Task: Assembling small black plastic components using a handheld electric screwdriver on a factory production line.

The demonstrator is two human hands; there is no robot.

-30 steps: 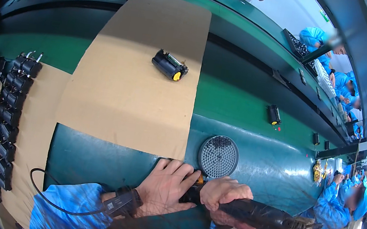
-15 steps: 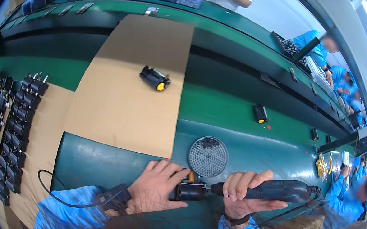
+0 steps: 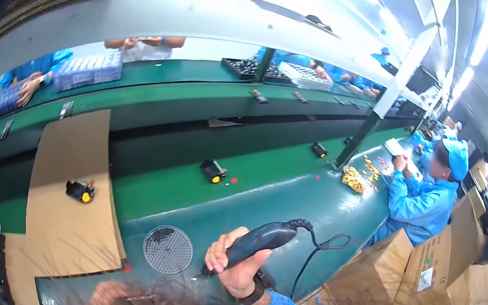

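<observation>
My right hand (image 3: 236,263) grips a black electric screwdriver (image 3: 262,240), its tip pointing down and left above the green bench mat. A coiled cord (image 3: 301,223) runs from its back end and loops off to the right. Just left of that hand lies a round, grey gridded screw dish (image 3: 166,258). My left hand (image 3: 108,302) is at the lower edge, smeared and half covered by hair. Its fingers cannot be made out, nor the black part seen beside it earlier.
A black part with a yellow end (image 3: 79,191) rests on a cardboard sheet (image 3: 63,226). Similar parts (image 3: 213,171) lie on the green belt (image 3: 254,168). Yellow pieces (image 3: 353,180) are heaped near a co-worker in blue (image 3: 421,203). Cardboard boxes (image 3: 433,265) stand at right.
The view has swung right and upward. My right hand has lifted the screwdriver away from the black part. My left hand has dropped to the picture's lower edge.
</observation>
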